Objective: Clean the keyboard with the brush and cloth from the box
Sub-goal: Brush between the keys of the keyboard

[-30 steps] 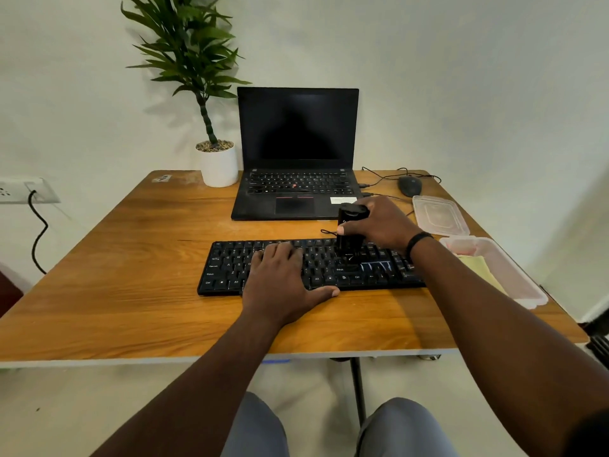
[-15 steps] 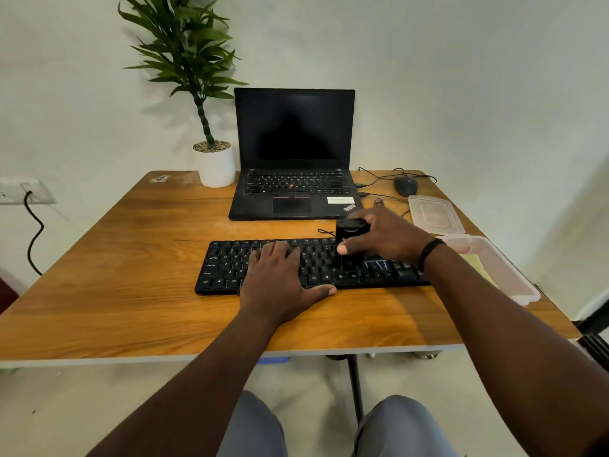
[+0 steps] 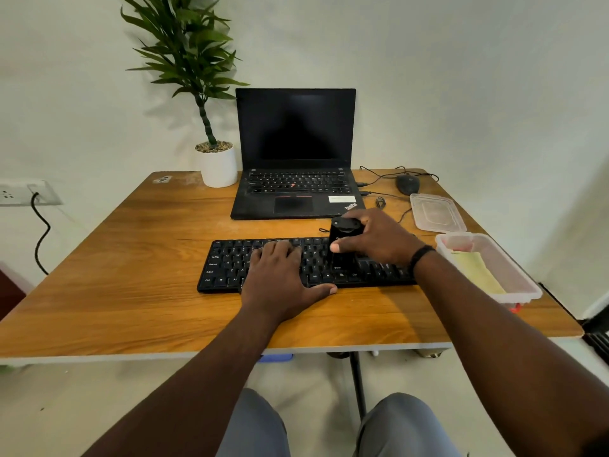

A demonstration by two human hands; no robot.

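Two hands are on the black keyboard (image 3: 306, 263). My left hand (image 3: 280, 278) lies flat on its left-middle keys, fingers (image 3: 273, 250) spread open, thumb along the near edge. Just right of it, my right hand (image 3: 375, 239) grips the black brush (image 3: 342, 245) upright on the keys. Further right on the counter (image 3: 131, 258), the clear box (image 3: 514, 278) holds the yellow cloth (image 3: 478, 270).
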